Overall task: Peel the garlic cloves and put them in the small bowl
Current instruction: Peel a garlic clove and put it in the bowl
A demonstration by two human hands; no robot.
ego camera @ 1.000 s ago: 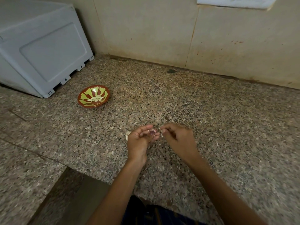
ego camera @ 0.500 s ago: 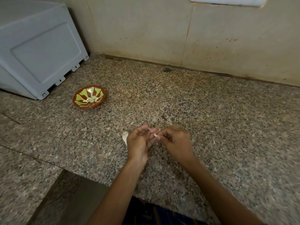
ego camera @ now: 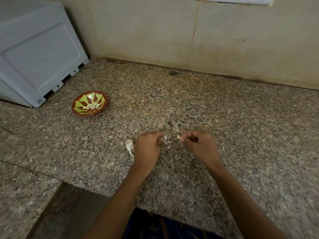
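Garlic clove (ego camera: pixel 165 140) pinched in left hand (ego camera: pixel 147 149), skin scrap (ego camera: pixel 178 136) pinched in right hand (ego camera: pixel 198 145), hands just apart.

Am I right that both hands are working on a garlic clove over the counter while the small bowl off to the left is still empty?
Not quite: the head view shows the bowl already holds a few peeled cloves. The rest stands: the left hand and right hand work a clove over the counter.
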